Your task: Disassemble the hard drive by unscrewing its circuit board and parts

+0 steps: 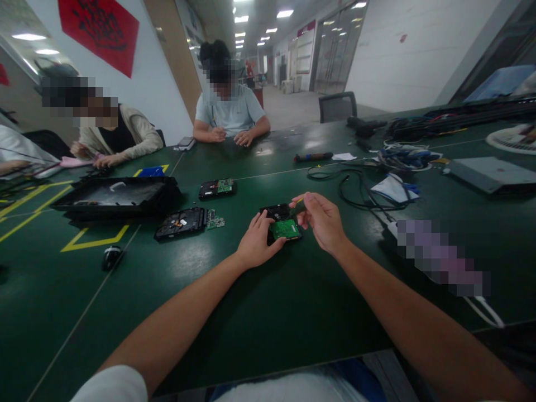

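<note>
A hard drive with a green circuit board [285, 229] lies on the green table in front of me. My left hand [258, 241] rests on its left side, thumb along the near edge and fingers over the far left corner, holding it against the table. Above the drive's right side, my right hand [320, 219] is closed round a small screwdriver [298, 208] with a dark green and yellow handle. The handle points down-left toward the drive; its tip is too small to make out.
Left of the drive are another hard drive [217, 188], an opened one [181, 223] with a loose board [215, 219], black trays [117, 195] and a mouse [111, 258]. Cables [408, 157], a power strip [439, 257] and a metal box [494, 174] lie right. People sit opposite.
</note>
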### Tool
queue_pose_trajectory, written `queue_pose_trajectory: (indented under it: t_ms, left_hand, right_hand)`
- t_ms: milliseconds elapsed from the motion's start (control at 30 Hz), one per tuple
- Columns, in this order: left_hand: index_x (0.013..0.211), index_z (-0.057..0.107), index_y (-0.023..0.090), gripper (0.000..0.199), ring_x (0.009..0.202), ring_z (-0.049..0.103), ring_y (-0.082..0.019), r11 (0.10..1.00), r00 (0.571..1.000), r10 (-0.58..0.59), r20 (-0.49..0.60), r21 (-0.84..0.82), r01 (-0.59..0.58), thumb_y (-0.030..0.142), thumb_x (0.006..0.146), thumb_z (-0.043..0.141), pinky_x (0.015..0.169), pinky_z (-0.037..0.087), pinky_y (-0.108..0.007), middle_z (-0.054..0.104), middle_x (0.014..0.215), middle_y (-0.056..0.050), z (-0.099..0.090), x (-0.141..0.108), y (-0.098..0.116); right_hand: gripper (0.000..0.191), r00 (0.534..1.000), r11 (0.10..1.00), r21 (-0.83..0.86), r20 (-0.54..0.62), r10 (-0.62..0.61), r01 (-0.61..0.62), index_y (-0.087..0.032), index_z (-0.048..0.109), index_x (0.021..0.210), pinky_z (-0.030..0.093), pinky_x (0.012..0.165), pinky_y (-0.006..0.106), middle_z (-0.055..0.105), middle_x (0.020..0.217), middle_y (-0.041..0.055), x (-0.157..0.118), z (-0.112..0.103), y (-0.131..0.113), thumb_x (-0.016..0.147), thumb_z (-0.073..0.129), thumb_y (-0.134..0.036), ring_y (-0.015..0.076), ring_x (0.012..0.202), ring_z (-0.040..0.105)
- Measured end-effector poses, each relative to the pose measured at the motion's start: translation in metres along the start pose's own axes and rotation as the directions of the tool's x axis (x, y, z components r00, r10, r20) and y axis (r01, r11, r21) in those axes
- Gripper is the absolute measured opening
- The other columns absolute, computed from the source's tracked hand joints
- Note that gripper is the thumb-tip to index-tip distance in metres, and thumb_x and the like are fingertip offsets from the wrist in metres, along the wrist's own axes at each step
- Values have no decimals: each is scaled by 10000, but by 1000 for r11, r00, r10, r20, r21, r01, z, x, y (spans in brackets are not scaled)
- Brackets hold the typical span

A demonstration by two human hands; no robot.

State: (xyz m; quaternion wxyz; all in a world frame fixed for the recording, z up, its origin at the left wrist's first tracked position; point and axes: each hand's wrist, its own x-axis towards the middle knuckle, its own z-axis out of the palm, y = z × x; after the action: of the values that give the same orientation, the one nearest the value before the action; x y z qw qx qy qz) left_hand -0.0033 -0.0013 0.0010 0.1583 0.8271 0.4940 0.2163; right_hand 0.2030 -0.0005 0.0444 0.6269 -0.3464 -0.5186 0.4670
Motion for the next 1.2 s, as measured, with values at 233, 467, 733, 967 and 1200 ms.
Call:
queue_pose_trajectory:
  t_ms: [233,467,733,967,1200]
  left_hand:
    - [1379,547,142,593,1651,266,-412,1000,1000,-5,9,3,5,566,976,640,1314,306,-622,359,1721,-269,-1,0,2]
    - [1380,549,137,595,1655,259,-407,1000,1000,-2,5,14,2,561,973,643,1318,300,-614,375,1711,-272,0,0,1]
    - [1362,554,172,563,1652,270,-403,1000,1000,4,-3,-18,-4,561,967,652,1303,315,-641,376,1719,-251,0,0,0]
    - [1371,556,153,582,1653,266,-406,1000,1000,-8,1,-1,8,557,964,654,1316,304,-624,379,1715,-258,-1,0,2]
    - [1365,561,158,568,1651,275,-401,1000,1000,1,-4,-23,-1,538,956,671,1320,298,-631,382,1716,-252,0,0,2]
  right_hand:
    - [454,1000,1000,6,18,-14,14,-218,775,948,376,413,202,726,881,25,-1,-1,2,914,736,-669,65,515,541]
    - [560,997,999,14,71,32,-34,-229,770,1030,389,368,197,704,974,29,0,-1,1,841,754,-755,68,509,604]
    - [549,992,1000,-2,121,20,-20,-224,708,982,503,449,206,745,971,37,-1,-1,0,853,738,-757,118,595,711]
    - [563,991,971,-211,94,-96,114,-242,715,1187,520,482,236,749,959,28,-1,3,-1,966,597,-746,102,557,677]
    - [589,976,874,-435,134,-174,215,-277,603,1429,543,567,299,766,966,31,4,2,-3,1028,531,-701,135,563,654]
